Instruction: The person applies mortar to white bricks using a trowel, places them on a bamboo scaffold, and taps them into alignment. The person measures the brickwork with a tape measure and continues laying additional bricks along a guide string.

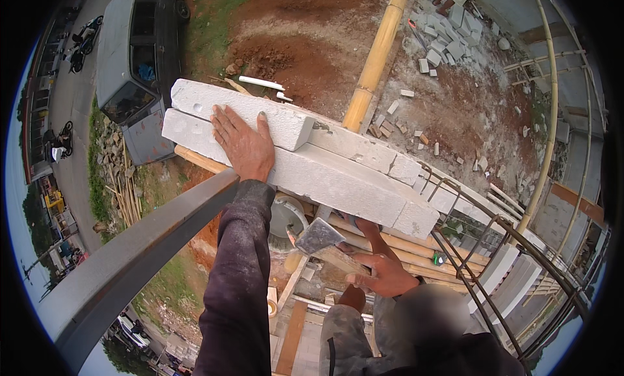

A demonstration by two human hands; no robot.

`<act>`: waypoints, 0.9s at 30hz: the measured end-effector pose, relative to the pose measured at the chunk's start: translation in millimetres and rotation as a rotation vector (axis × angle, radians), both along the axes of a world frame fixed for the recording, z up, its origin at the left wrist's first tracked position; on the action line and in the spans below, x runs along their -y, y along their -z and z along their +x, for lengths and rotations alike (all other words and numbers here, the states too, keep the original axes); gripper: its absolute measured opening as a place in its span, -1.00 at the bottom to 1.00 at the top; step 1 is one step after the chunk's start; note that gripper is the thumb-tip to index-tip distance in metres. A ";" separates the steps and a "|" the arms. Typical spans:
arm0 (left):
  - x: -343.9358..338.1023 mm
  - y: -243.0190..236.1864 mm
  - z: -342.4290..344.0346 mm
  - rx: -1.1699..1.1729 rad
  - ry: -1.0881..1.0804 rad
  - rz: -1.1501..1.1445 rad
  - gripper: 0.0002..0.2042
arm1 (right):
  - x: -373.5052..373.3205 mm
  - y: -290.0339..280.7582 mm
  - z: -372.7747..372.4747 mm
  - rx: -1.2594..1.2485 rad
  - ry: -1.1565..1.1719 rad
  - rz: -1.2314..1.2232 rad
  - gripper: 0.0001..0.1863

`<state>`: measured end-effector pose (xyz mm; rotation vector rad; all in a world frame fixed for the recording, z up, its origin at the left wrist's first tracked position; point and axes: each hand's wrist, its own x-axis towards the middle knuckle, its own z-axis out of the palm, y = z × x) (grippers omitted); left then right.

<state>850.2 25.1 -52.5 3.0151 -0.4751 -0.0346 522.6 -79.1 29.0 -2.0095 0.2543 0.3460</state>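
Head view, left hand (248, 147) spread on block (289, 124), right hand (389, 273) gripping tool (318, 237), white wall (344, 181), reddish earth (296, 15)

Grey beam (140, 252) left, rebar (459, 270) right, free room over blocks (344, 176) between

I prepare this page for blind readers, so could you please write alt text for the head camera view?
A person's left hand lies flat on a white block atop a wall of similar blocks, while the right hand holds a tool with a flat grey head. Beyond are a bamboo pole, a grey van and a pile of white rubble.
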 end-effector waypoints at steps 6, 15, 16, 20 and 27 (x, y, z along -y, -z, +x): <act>-0.1 7.9 -1.9 0.073 0.034 -0.009 -0.27 | 77.8 26.0 165.5 -0.134 0.473 0.309 -0.45; 6.9 -4.4 -1.1 -0.015 0.019 0.018 -0.27 | 106.3 147.1 318.5 -0.413 0.265 0.180 -0.57; 7.0 -4.7 -1.2 -0.003 0.044 -0.017 -0.27 | 103.7 150.3 322.5 -0.486 0.264 0.212 -0.58; 5.8 -5.0 -0.7 -0.014 0.041 -0.026 -0.26 | 100.3 153.8 346.1 -0.534 0.021 0.030 -0.60; 7.5 -9.4 0.2 -0.036 0.021 -0.047 -0.24 | 81.3 156.6 394.7 -0.439 0.028 0.075 -0.64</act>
